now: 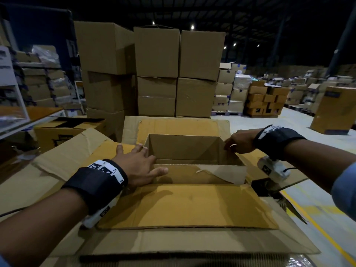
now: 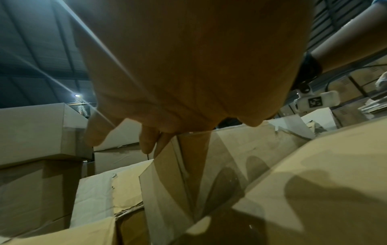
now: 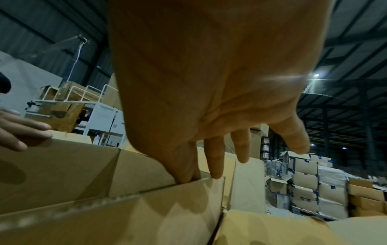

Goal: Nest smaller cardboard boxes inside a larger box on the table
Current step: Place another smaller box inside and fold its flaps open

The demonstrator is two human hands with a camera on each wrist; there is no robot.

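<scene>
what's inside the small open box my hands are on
Nothing shows inside the small box: only bare cardboard walls and a strip of its floor. Its near wall hides the rest of the floor. The left hand and right hand touch its rim.

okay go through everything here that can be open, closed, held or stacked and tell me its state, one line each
Small brown cardboard box: open on top, upright, sitting inside the larger box.
Large brown cardboard box: open, flaps spread outward.
Left hand: fingers spread, resting on the small box's left edge.
Right hand: pinches the small box's right wall.
Tall brown cartons behind: closed, stacked.
</scene>
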